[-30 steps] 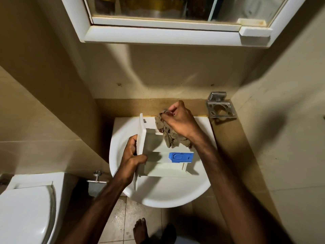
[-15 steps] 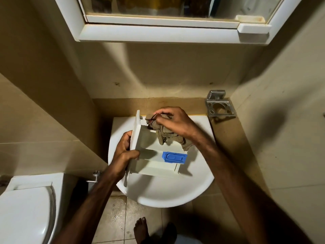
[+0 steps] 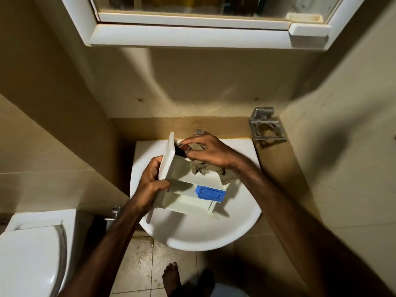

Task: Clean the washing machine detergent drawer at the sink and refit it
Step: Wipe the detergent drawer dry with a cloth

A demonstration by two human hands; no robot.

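The white detergent drawer (image 3: pixel 188 189) is held above the white sink (image 3: pixel 205 232), its front panel to the left and a blue insert (image 3: pixel 210 194) in its near compartment. My left hand (image 3: pixel 151 183) grips the front panel from the left. My right hand (image 3: pixel 211 152) holds a crumpled brown cloth (image 3: pixel 205 168) and presses it into the far compartment, close against the inside of the front panel. The cloth's loose end hangs over the drawer's right side.
A white mirror cabinet (image 3: pixel 192 37) hangs above the sink. A metal holder (image 3: pixel 266 127) is fixed to the wall at the right. A white toilet (image 3: pixel 32 254) stands at the lower left. My bare foot (image 3: pixel 171 277) is on the tiled floor below the sink.
My right hand has slid the cloth leftward along the far compartment toward the front panel. The drawer has tilted a little in my left hand.
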